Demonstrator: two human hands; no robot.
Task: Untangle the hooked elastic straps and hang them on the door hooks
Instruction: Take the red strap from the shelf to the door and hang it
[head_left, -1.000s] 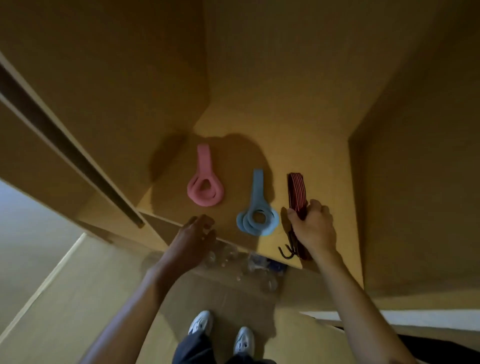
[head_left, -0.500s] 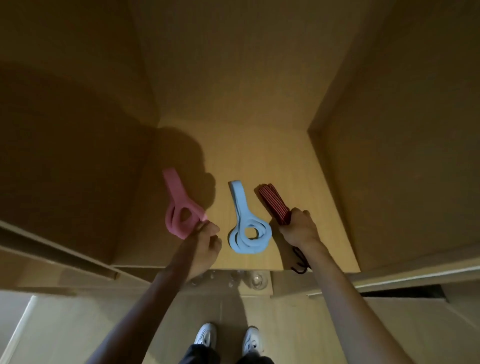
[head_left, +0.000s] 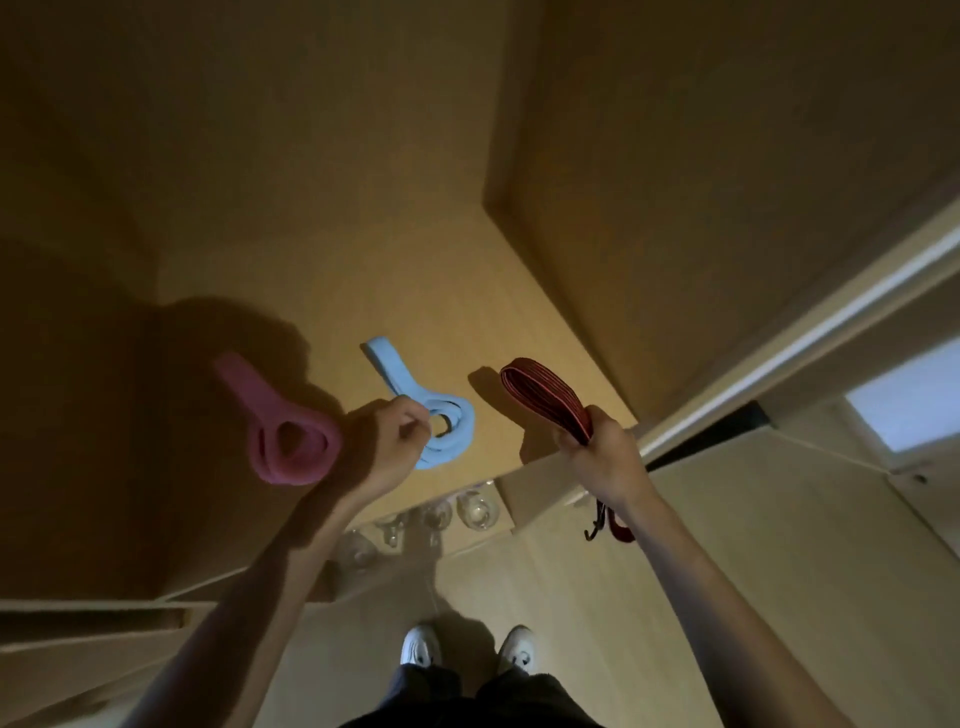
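A folded dark red striped elastic strap (head_left: 545, 397) is lifted off the wooden shelf (head_left: 467, 312), gripped by my right hand (head_left: 597, 457). Its black hooks (head_left: 597, 525) dangle below my wrist. A coiled light blue band (head_left: 441, 421) lies in the middle of the shelf. My left hand (head_left: 389, 441) is closed at the blue band's left side, fingers touching its loop. A coiled pink band (head_left: 291, 441) lies to the left, in shadow.
The shelf sits inside a wooden cupboard with walls on the left, back and right (head_left: 727, 208). Several clear glasses (head_left: 467, 512) stand on a lower shelf under the front edge. My shoes (head_left: 467, 644) are on the floor below. A door frame (head_left: 779, 364) runs at the right.
My right hand has lifted the red strap off the shelf. My left hand has moved from the pink band to the blue band. The view has swung left.
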